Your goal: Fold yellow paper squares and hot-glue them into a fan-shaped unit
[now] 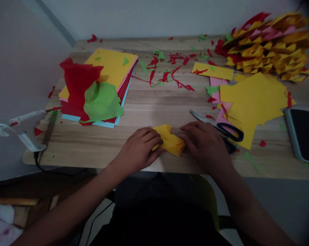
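A small piece of folded yellow paper (171, 140) lies on the wooden table near its front edge, between my hands. My left hand (141, 147) is closed on its left side, thumb below and fingers curled over the edge. At the right side of the paper, my right hand (207, 143) has its fingers bent and its thumb against the paper's edge; the lower fingers are hidden. Scissors (230, 131) with dark handles lie just beyond the right hand, partly covered by it. Several flat yellow paper squares (254, 99) are heaped beside the scissors.
A stack of coloured sheets (110, 65) bears red crepe paper (80, 82) and a green piece (102, 100). A white glue gun (28, 130) stands at left, its cord hanging down. Folded paper pieces (272, 48) pile up back right. A phone (304, 135) lies right; scraps (167, 73) litter the back.
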{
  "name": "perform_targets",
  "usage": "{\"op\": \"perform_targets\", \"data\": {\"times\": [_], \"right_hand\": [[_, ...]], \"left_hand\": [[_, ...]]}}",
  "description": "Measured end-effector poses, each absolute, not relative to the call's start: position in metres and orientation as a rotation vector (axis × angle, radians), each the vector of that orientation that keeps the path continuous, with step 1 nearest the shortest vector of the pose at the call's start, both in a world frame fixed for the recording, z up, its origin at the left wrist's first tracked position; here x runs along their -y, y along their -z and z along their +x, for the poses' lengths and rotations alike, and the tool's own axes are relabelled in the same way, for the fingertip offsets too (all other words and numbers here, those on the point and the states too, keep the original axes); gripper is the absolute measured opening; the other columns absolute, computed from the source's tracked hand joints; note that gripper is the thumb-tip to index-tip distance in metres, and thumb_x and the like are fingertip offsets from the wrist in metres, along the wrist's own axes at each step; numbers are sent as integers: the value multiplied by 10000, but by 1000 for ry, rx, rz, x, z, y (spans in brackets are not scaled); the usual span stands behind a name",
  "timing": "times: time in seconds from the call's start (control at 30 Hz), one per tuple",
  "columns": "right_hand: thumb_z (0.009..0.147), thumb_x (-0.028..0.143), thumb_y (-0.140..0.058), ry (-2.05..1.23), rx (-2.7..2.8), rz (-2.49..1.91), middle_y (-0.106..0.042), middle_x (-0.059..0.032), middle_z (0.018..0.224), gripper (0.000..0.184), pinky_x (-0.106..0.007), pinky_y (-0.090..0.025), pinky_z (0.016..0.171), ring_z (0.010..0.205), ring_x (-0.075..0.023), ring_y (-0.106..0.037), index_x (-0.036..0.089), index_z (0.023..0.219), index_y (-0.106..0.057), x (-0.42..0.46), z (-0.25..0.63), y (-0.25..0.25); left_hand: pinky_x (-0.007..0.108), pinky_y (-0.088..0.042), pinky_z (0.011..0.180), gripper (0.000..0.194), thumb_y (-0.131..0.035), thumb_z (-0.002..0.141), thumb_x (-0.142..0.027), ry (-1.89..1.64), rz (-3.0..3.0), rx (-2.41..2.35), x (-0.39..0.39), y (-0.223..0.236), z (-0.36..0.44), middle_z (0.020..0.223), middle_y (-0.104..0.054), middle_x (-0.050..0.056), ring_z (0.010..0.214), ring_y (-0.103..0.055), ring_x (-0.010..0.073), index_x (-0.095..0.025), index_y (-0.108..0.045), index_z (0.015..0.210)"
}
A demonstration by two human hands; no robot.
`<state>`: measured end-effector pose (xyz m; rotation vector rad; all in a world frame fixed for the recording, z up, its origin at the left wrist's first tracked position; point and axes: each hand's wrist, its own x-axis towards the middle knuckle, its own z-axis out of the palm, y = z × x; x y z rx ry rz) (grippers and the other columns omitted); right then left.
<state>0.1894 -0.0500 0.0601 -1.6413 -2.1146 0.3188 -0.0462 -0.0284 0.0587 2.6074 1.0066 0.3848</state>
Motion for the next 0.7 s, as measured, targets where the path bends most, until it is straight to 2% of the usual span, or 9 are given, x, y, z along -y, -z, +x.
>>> {"op": "perform_targets", "data": {"times": [0.1, 0.2, 0.4, 0.57, 0.63, 0.7], "right_hand": [[918, 336, -638, -417, 2165, -1743, -678, -114, 1042, 275, -482, -493, 901, 985, -304, -593, 179, 1135, -700, 52, 177, -57], [892, 282, -665, -535, 2125, -1787, -697, -99, 1024, 256, -476, -476, 895, 984, -302, -602, 196, 1131, -693, 56, 170, -55], [837, 242, -688, -702, 1925, -1864, -697, -51, 839, 118, -437, -451, 799, 851, -267, -611, 222, 952, -668, 58, 166, -53], [824, 202, -673, -728, 1918, -1847, -686, -55, 900, 78, -421, -443, 797, 882, -258, -605, 229, 863, -611, 57, 165, -54], [822, 177, -666, -794, 1900, -1814, -687, -37, 874, 102, -401, -454, 774, 852, -239, -616, 239, 871, -600, 58, 166, -56], [841, 177, -662, -831, 1816, -1744, -691, -18, 860, 115, -368, -476, 727, 803, -208, -630, 252, 889, -588, 59, 168, -60]], "left_hand": [[444, -490, 936, 238, -586, 961, -360, -453, 2610, -1103, 26, -51, -43, 1068, -693, 95, 1068, -598, 274, -182, -682, 1087], [454, -491, 942, 164, -595, 958, -294, -545, 2589, -1122, 29, -45, -38, 1107, -684, 96, 1082, -600, 270, -204, -708, 1037], [519, -418, 1065, 104, -630, 931, -217, -653, 2525, -1125, 38, -40, -35, 1167, -685, 75, 1175, -586, 279, -234, -724, 972], [474, -446, 972, 118, -653, 917, -221, -723, 2536, -1195, 44, -37, -34, 1152, -662, 68, 1114, -572, 275, -268, -710, 1008], [455, -460, 945, 161, -662, 913, -245, -753, 2483, -1254, 44, -36, -34, 1167, -637, 76, 1094, -573, 264, -267, -669, 1073], [465, -465, 984, 363, -722, 872, -311, -862, 2324, -1352, 42, -38, -34, 1264, -580, 97, 1166, -549, 278, -266, -591, 1208]]}}
